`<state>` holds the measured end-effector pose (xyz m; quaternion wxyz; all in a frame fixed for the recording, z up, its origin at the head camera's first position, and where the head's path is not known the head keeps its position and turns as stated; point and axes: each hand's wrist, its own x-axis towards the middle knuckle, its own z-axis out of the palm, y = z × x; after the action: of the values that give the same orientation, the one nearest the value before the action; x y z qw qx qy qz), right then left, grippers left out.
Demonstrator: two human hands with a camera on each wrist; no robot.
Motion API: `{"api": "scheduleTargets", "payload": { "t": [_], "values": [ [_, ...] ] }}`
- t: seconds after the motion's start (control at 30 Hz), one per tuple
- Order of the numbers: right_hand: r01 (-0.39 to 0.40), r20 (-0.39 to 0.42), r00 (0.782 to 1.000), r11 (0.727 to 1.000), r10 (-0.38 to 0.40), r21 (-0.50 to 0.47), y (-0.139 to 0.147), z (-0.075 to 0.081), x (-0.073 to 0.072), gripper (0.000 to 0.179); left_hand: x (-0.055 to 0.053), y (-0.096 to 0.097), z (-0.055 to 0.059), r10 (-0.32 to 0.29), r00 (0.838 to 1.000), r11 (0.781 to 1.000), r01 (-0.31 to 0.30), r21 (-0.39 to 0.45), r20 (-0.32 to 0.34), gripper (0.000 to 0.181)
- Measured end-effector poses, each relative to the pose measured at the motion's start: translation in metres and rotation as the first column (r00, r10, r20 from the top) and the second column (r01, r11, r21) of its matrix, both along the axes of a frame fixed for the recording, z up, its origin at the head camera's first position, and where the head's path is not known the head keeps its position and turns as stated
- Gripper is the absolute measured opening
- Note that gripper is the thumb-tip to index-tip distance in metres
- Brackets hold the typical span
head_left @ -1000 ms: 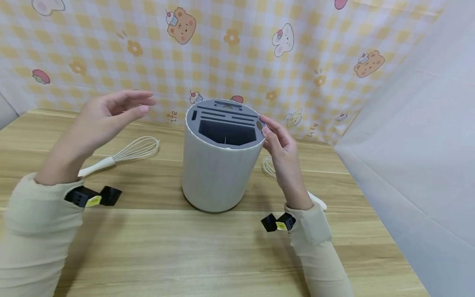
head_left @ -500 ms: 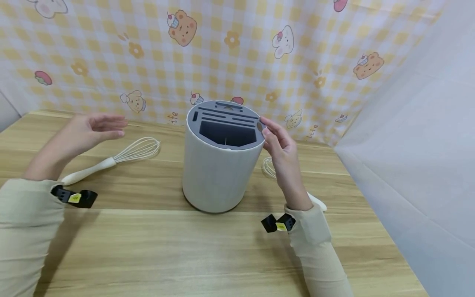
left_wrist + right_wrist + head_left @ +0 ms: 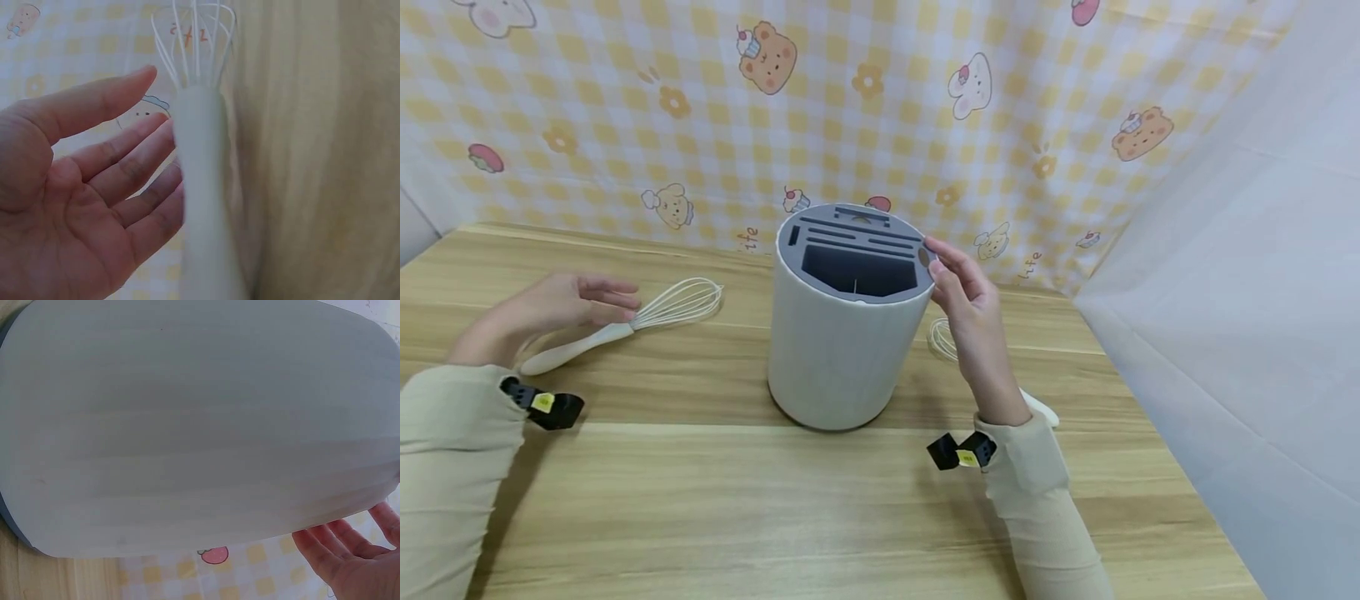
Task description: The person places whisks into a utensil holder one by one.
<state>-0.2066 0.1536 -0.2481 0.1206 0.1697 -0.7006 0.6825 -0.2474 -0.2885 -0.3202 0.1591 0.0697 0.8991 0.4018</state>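
Observation:
A white round utensil holder (image 3: 842,358) with a grey slotted top stands upright on the table. My right hand (image 3: 966,296) holds its upper right edge, thumb at the rim and fingers along the side; the right wrist view shows the fingers (image 3: 331,547) against the white wall. To the left lies a whisk (image 3: 580,347) with a white handle and wire loops. My left hand (image 3: 565,304) hovers just over it, fingers loosely bent. In the left wrist view, the whisk handle (image 3: 203,156) passes in front of the fingertips, with thumb and fingers spread apart.
Behind my right forearm lies a second whisk (image 3: 942,338), partly hidden, its white handle end showing beside the wrist. A yellow checked curtain (image 3: 865,125) hangs along the wooden table's (image 3: 820,508) back edge. White cloth (image 3: 1232,275) borders the right side.
My left hand has moved left and down, from up beside the utensil holder to just over the left whisk. The right hand and the holder have stayed in place.

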Motion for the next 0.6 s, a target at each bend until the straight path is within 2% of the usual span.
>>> {"api": "scheduleTargets", "payload": {
  "t": [0.23,0.4,0.6],
  "values": [
    [0.003,0.000,1.000,1.000,-0.003,0.004,0.000,-0.001,0.000,0.037,-0.001,-0.002,-0.011,-0.017,0.999,0.999,0.018,-0.027,0.029,0.068],
    [0.003,0.000,1.000,1.000,-0.003,0.009,0.000,0.000,0.000,0.036,0.000,-0.004,-0.016,-0.010,0.997,1.000,0.013,-0.027,0.080,0.069],
    [0.006,0.005,1.000,1.000,-0.006,0.005,0.000,-0.001,0.000,0.036,-0.002,-0.005,-0.018,-0.011,0.998,0.999,0.014,-0.035,0.065,0.064]
  ]
}}
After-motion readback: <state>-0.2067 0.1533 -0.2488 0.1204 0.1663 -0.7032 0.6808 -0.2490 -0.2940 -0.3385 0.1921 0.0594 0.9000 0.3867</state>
